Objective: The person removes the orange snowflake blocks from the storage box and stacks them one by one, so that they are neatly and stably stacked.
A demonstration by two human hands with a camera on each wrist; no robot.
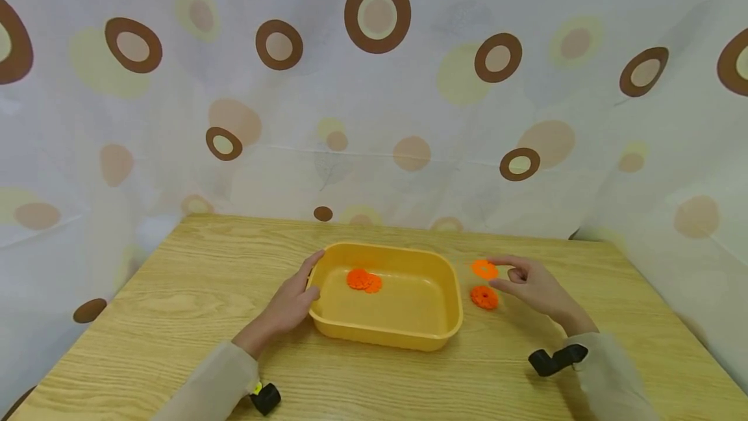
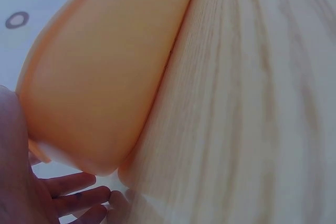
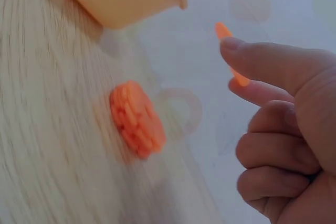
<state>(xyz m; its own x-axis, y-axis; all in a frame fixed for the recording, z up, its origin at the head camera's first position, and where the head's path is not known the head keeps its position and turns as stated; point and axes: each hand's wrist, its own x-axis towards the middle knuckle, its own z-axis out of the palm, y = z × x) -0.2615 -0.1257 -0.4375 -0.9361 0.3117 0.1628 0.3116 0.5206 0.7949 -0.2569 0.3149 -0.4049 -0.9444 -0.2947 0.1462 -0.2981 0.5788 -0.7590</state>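
Note:
A yellow plastic basin (image 1: 382,336) stands on the wooden table. My left hand (image 1: 289,301) grips its left rim, thumb over the edge and fingers along the outside; the left wrist view shows those fingers beside the basin's wall (image 2: 110,72). My right hand (image 1: 534,284) pinches a thin orange notched disc (image 1: 484,269) between thumb and index finger, off the table to the right of the basin. The other fingers curl into the palm in the right wrist view. Below the held disc is a stack of orange notched discs (image 3: 137,120) on the table.
Several orange notched discs (image 1: 358,279) lie overlapping inside the basin, toward its back left. Behind the wooden table (image 1: 199,278) hangs a pale curtain (image 1: 327,96) with brown rings. Black wrist devices sit at both sleeves.

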